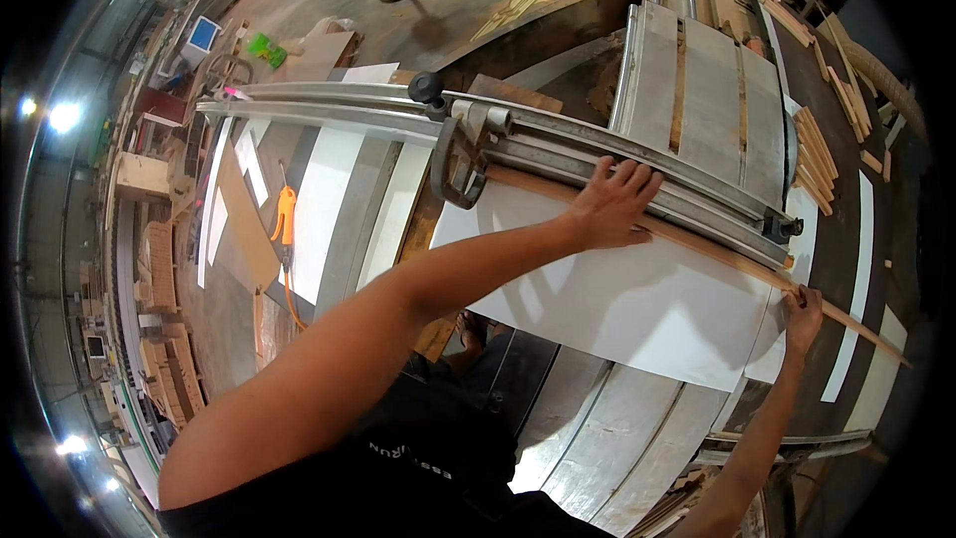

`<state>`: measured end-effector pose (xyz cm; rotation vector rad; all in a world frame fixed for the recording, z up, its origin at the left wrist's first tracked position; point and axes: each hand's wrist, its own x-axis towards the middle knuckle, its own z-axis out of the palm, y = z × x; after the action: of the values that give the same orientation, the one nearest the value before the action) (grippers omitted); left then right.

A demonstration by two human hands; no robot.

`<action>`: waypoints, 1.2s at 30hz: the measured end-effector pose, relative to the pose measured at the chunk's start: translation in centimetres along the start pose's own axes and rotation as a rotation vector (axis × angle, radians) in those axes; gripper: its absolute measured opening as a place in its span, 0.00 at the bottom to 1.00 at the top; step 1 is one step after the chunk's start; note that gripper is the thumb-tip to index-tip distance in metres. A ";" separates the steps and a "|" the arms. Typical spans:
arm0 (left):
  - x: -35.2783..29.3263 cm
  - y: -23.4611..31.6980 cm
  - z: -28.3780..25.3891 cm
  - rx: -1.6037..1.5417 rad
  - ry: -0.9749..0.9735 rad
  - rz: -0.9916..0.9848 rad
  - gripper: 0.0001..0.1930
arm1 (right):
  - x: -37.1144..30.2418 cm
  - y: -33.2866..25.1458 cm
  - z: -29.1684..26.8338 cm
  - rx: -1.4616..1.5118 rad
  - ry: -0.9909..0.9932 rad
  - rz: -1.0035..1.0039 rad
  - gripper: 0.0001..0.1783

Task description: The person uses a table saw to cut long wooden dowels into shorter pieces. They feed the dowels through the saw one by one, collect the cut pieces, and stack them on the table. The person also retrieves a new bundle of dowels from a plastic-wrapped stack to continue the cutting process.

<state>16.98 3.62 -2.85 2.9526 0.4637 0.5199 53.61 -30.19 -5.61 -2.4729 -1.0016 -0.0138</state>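
Note:
A long, thin wooden strip (717, 257) lies along the near side of a metal fence (538, 144), over a white board (637, 309). My left hand (609, 207) grips the strip from above, with its fingers curled over toward the fence and its thumb on the near side. Farther right, my right hand (803, 317) pinches the strip between thumb and fingers. The strip's thin end reaches out past that hand to the right. Left of my left hand, a metal clamp-like stop (463, 154) with a black knob sits on the fence.
Slotted metal machine tables (712, 90) lie beyond the fence, and another metal table (607, 428) is near my body. An orange air blow gun (287, 214) hangs at the left by white panels. Several wooden sticks (815, 159) lie on the dark surface at right.

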 end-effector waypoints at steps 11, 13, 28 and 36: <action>1.2 1.4 3.0 -0.023 0.039 -0.040 0.44 | -0.4 1.1 0.9 0.054 0.064 -0.008 0.18; 1.3 1.7 2.3 0.014 0.038 -0.038 0.44 | -0.6 -0.3 0.5 -0.005 0.098 -0.039 0.19; 2.0 2.9 1.1 0.015 0.033 -0.028 0.44 | -0.5 2.1 -1.7 -0.069 0.028 0.020 0.28; 7.9 10.5 3.8 0.047 -0.050 0.077 0.42 | 0.7 1.4 -2.4 -0.058 -0.006 0.024 0.28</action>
<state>28.33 -4.02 -2.26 3.0307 0.3625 0.4473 55.43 -31.68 -3.98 -2.5386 -0.9869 -0.0272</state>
